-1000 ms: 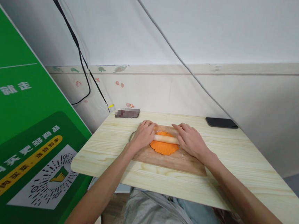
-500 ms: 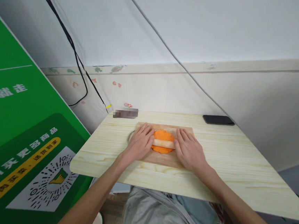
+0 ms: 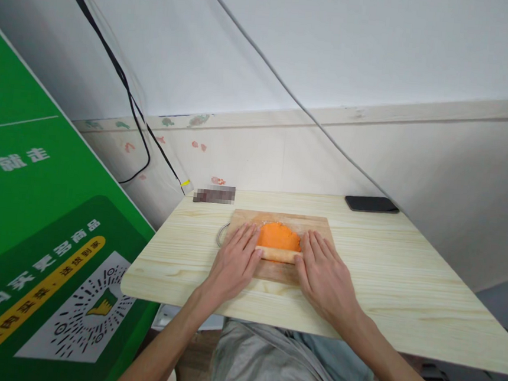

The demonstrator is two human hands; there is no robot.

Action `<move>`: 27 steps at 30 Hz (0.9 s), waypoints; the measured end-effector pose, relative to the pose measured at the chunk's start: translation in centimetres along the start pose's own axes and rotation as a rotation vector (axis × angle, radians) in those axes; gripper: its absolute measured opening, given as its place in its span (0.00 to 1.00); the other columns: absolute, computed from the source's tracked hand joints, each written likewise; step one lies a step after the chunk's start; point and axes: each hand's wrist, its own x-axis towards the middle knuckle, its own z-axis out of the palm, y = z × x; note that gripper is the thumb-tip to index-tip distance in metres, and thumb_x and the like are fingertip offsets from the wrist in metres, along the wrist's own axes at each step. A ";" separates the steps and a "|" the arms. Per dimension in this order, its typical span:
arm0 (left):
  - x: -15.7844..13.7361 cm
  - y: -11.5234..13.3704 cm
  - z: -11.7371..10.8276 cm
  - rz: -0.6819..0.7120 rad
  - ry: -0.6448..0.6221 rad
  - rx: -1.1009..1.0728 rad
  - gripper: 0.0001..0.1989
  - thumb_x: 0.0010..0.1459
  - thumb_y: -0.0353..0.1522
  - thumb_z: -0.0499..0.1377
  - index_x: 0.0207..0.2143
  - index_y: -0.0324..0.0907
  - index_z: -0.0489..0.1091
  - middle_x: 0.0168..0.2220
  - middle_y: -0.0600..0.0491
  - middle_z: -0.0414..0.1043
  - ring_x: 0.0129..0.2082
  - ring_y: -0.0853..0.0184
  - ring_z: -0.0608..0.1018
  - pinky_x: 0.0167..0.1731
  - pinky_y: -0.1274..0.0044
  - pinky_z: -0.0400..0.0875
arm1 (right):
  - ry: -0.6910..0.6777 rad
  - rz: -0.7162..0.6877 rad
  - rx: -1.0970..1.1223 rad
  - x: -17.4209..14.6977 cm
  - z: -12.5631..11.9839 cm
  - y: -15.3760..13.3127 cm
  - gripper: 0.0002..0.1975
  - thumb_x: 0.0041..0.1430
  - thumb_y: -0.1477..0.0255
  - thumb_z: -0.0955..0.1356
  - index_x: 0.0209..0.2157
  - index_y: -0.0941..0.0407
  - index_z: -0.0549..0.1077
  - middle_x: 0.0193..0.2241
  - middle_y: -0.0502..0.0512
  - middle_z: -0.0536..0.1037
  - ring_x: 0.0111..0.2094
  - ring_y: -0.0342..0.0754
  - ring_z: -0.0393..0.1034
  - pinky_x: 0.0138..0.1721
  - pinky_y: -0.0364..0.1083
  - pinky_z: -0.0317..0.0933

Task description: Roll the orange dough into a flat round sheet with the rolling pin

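Observation:
A flattened orange dough sheet point(image 3: 279, 235) lies on a wooden cutting board point(image 3: 276, 271). Across its near edge rests a light wooden rolling pin point(image 3: 278, 255). My left hand point(image 3: 237, 257) bears down on the pin's left end, and my right hand point(image 3: 325, 268) does the same on the right end. Both hands have their fingers together, pointing away from me over the board. The ends of the pin are hidden under my palms. A metal ring handle point(image 3: 222, 234) sticks out at the board's left side, beside my left hand.
The board lies on a pale wood-grain table point(image 3: 406, 281). A black phone point(image 3: 371, 204) lies at the back right, and a blurred-out dark object point(image 3: 214, 195) at the back left. Cables point(image 3: 118, 66) hang along the wall. A green printed panel point(image 3: 18, 241) stands left of the table.
Both hands have drawn the rolling pin toward me, from the middle of the dough to its near edge. More of the dough's far part now shows.

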 end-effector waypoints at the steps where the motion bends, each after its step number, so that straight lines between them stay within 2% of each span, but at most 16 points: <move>1: -0.2 0.0 0.1 0.004 0.001 0.002 0.28 0.79 0.39 0.45 0.73 0.33 0.59 0.74 0.41 0.61 0.77 0.56 0.59 0.75 0.58 0.60 | 0.004 -0.004 -0.007 -0.1 -0.1 -0.1 0.30 0.76 0.68 0.57 0.65 0.77 0.70 0.64 0.81 0.74 0.68 0.66 0.67 0.70 0.61 0.59; 7: -0.6 -0.1 0.2 -0.004 -0.019 0.002 0.30 0.79 0.40 0.43 0.74 0.33 0.58 0.75 0.42 0.58 0.77 0.57 0.58 0.76 0.60 0.58 | 0.014 0.003 0.006 -0.8 -0.5 -0.7 0.30 0.76 0.67 0.57 0.69 0.72 0.66 0.64 0.76 0.74 0.68 0.64 0.67 0.71 0.62 0.57; 12: 0.2 -0.2 0.1 -0.014 -0.039 -0.013 0.29 0.78 0.39 0.43 0.75 0.36 0.57 0.74 0.41 0.60 0.77 0.55 0.59 0.75 0.56 0.60 | -0.042 0.012 0.052 0.0 -0.1 0.0 0.32 0.75 0.67 0.55 0.70 0.71 0.65 0.64 0.76 0.74 0.69 0.65 0.66 0.70 0.63 0.57; 16: 2.0 -0.8 0.2 -0.042 -0.063 -0.008 0.29 0.79 0.40 0.41 0.71 0.34 0.63 0.72 0.41 0.65 0.76 0.55 0.61 0.75 0.59 0.59 | -0.101 -0.009 0.020 2.1 0.3 1.2 0.31 0.76 0.68 0.53 0.66 0.73 0.70 0.64 0.77 0.75 0.68 0.64 0.67 0.69 0.61 0.58; 20: 4.4 -2.0 0.8 -0.018 -0.094 0.012 0.30 0.79 0.39 0.38 0.66 0.33 0.69 0.70 0.41 0.67 0.76 0.55 0.61 0.76 0.61 0.55 | -0.187 0.007 -0.014 4.5 0.9 2.2 0.31 0.75 0.69 0.53 0.65 0.74 0.70 0.65 0.78 0.73 0.69 0.64 0.65 0.69 0.62 0.56; 23: 6.3 -2.9 1.4 -0.045 -0.125 0.034 0.29 0.79 0.39 0.38 0.68 0.35 0.67 0.71 0.41 0.66 0.76 0.53 0.60 0.75 0.57 0.56 | -0.244 0.021 -0.044 6.3 1.6 3.1 0.31 0.75 0.69 0.52 0.68 0.72 0.67 0.68 0.75 0.70 0.72 0.65 0.60 0.69 0.63 0.55; 27: 8.6 -4.1 2.4 -0.142 -0.148 0.046 0.29 0.78 0.38 0.41 0.71 0.32 0.61 0.73 0.37 0.62 0.77 0.49 0.57 0.73 0.53 0.56 | -0.325 0.062 -0.023 8.6 2.8 4.3 0.32 0.75 0.68 0.53 0.71 0.70 0.62 0.71 0.75 0.65 0.74 0.65 0.55 0.69 0.66 0.54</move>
